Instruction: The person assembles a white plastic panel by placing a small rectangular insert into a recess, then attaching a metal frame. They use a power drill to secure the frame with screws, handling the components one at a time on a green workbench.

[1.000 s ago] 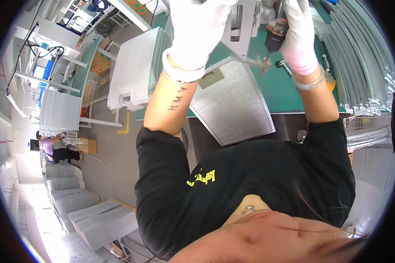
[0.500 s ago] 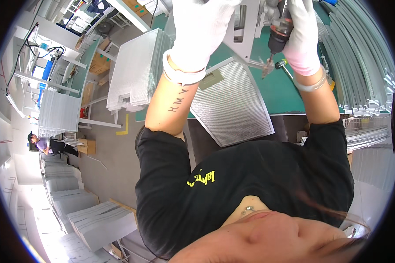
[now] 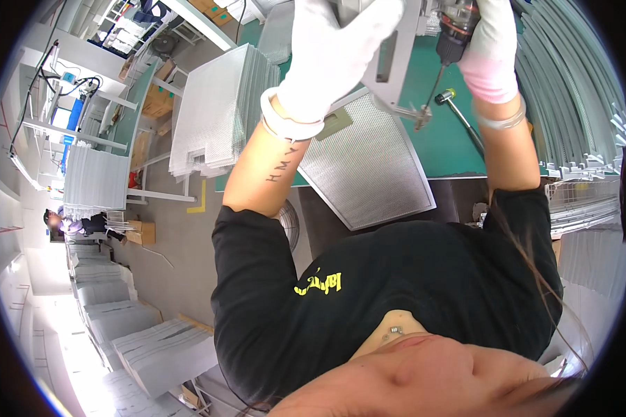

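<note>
My left hand (image 3: 330, 59), in a white glove, holds a pale grey metal frame piece (image 3: 398, 66) with a slot in it, near the top edge. In my gloved right hand (image 3: 492, 52) is a power screwdriver (image 3: 458, 29) with a black chuck. Its long thin bit slants down to a small metal fitting (image 3: 421, 118) at the frame piece's lower corner; whether the tip touches it I cannot tell. Below lies a silver mesh panel (image 3: 368, 170) with a rectangular cutout, overhanging the bench edge. A hammer (image 3: 464, 117) with a yellow-green face lies beside my right wrist.
The work surface is a green bench (image 3: 442, 156). Stacked mesh panels (image 3: 212, 115) stand to the left, and long grey strips (image 3: 570, 83) are piled on the right. Farther left are more stacks (image 3: 160, 354), and another person (image 3: 73, 226) is in the background.
The screwdriver has moved up and slightly right, so more of its bit and the hammer shows. My left hand and the frame piece have shifted a little to the right and down.
</note>
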`<state>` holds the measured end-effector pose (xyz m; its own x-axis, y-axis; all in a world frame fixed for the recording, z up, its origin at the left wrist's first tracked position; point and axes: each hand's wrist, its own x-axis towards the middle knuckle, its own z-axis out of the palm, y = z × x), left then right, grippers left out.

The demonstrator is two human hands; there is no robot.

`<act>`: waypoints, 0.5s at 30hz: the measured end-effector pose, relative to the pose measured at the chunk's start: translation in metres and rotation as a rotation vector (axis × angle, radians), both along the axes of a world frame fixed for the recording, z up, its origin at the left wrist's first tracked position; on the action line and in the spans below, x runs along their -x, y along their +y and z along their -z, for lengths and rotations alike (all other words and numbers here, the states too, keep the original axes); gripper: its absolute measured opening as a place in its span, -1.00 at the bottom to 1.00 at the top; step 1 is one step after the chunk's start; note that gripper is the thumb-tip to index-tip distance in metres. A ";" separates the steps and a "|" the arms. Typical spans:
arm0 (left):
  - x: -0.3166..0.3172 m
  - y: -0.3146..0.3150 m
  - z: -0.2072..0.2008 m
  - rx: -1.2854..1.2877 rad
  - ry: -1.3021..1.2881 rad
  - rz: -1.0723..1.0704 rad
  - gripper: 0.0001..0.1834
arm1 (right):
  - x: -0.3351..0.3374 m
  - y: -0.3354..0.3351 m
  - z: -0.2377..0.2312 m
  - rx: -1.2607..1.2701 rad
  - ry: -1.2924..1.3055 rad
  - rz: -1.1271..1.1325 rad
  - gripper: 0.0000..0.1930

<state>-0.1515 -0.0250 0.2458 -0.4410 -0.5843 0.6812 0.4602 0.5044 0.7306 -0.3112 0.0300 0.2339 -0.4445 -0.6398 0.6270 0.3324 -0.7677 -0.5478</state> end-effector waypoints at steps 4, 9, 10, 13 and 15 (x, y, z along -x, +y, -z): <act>0.000 -0.002 -0.012 0.053 0.118 0.000 -0.11 | -0.012 -0.001 0.027 0.024 0.030 0.006 -0.61; -0.004 -0.009 0.024 0.060 0.009 -0.004 -0.07 | 0.008 0.001 0.003 0.018 0.001 -0.060 -0.68; -0.005 -0.008 0.022 0.034 0.014 0.019 -0.07 | 0.005 0.004 0.003 0.035 0.003 -0.118 -0.68; -0.008 -0.006 0.020 -0.013 0.034 0.068 -0.08 | 0.012 -0.007 0.010 0.028 0.037 -0.049 -0.67; -0.010 -0.006 0.022 -0.004 0.054 0.075 -0.09 | 0.008 -0.004 0.010 0.025 0.057 -0.053 -0.64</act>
